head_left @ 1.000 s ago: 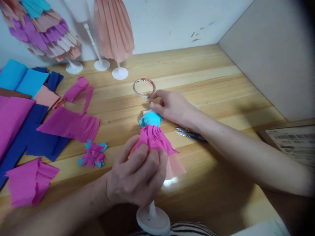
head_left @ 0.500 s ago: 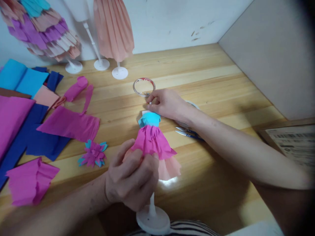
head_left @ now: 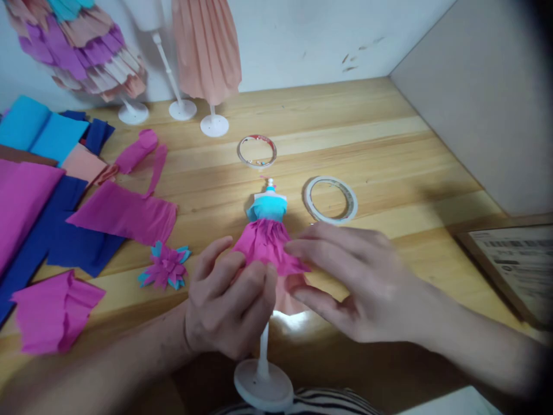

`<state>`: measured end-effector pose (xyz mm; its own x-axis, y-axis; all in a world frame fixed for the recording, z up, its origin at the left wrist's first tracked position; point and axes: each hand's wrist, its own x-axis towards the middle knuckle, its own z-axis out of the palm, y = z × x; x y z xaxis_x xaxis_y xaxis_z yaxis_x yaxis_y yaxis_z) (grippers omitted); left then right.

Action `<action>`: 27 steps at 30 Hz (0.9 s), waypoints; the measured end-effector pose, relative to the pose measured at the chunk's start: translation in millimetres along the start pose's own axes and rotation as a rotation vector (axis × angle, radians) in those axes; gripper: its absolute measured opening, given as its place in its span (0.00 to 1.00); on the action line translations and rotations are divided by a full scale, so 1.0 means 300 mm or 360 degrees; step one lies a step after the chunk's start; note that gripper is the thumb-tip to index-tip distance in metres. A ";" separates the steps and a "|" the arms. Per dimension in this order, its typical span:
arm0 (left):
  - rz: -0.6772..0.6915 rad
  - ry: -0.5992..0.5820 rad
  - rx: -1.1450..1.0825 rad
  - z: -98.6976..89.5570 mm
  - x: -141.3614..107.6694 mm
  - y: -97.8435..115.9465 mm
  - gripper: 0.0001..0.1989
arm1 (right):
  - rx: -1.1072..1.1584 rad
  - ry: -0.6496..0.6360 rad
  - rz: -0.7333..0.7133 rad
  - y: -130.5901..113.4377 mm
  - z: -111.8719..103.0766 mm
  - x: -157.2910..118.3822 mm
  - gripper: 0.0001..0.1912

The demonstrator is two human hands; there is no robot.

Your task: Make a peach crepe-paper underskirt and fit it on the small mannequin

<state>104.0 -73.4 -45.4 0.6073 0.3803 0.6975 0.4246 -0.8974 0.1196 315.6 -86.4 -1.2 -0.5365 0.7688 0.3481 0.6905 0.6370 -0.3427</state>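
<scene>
A small white dress form [head_left: 271, 182] leans away from me, its round base [head_left: 263, 387] close to my body. It wears a paper dress with a blue top [head_left: 268, 207], a gathered magenta skirt layer [head_left: 262, 237] and a peach layer [head_left: 288, 301] below. My left hand [head_left: 233, 300] is closed on the left side of the skirt, its fingertips pinching the hem. At the skirt's right edge is my right hand [head_left: 367, 276], thumb and fingers apart; any contact with the paper is unclear. A strip of blue and magenta circles the form's neck.
Two tape rolls, one thin [head_left: 257, 151] and one wider [head_left: 330, 199], lie beyond the dress. To the left are a paper flower [head_left: 165, 266], magenta pieces [head_left: 125, 213] and stacked blue sheets [head_left: 56, 135]. Dressed stands [head_left: 207, 52] line the wall; a cardboard box [head_left: 510, 259] sits right.
My right hand has left the form's neck and come down toward me to the skirt's right edge, uncovering the neck and the wider tape roll. My left hand keeps its grip.
</scene>
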 end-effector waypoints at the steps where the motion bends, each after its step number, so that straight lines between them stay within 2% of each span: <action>1: -0.0002 0.0014 -0.0010 0.002 0.000 0.001 0.11 | -0.0113 0.0060 -0.0038 -0.011 0.016 -0.020 0.05; 5: -0.0035 0.0031 0.0005 0.006 -0.002 0.003 0.09 | -0.0263 0.0262 -0.0078 -0.027 0.070 -0.060 0.06; 8: -0.0038 0.0037 -0.0008 0.006 0.001 0.003 0.09 | -0.0255 0.0330 -0.0011 -0.031 0.077 -0.069 0.07; 11: -0.0025 0.0047 -0.0004 0.011 0.010 0.005 0.11 | -0.0255 0.0289 0.0033 -0.038 0.076 -0.072 0.09; 14: -0.0004 0.0078 0.0020 0.020 0.019 0.009 0.12 | -0.0257 0.0217 -0.0018 -0.049 0.076 -0.074 0.09; 17: -0.0008 0.0100 -0.0019 0.025 0.021 0.012 0.10 | -0.0085 0.0144 -0.0041 -0.050 0.059 -0.067 0.07; 19: -0.0009 0.0079 -0.0048 0.025 0.019 0.013 0.10 | 0.0035 0.0201 0.0146 -0.031 0.038 -0.047 0.07; 21: -0.0008 0.0069 -0.0048 0.023 0.017 0.013 0.11 | 0.0104 0.0276 0.0531 0.013 0.017 -0.008 0.08; 22: -0.0010 0.0078 -0.0039 0.023 0.016 0.013 0.12 | 0.0143 0.0218 0.0747 0.043 0.010 0.019 0.09; 24: -0.0013 0.0093 -0.0014 0.023 0.015 0.013 0.11 | 0.0226 0.0060 0.1017 0.111 0.009 0.083 0.10; 27: -0.0007 0.0112 0.0011 0.025 0.014 0.013 0.11 | 0.0167 -0.0318 0.1192 0.202 0.036 0.180 0.20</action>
<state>113.2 -73.6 -47.2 0.5570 0.3673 0.7449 0.4320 -0.8942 0.1179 323.4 -5.7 -12.5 -0.0298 0.9852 -0.1689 0.8590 -0.0612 -0.5084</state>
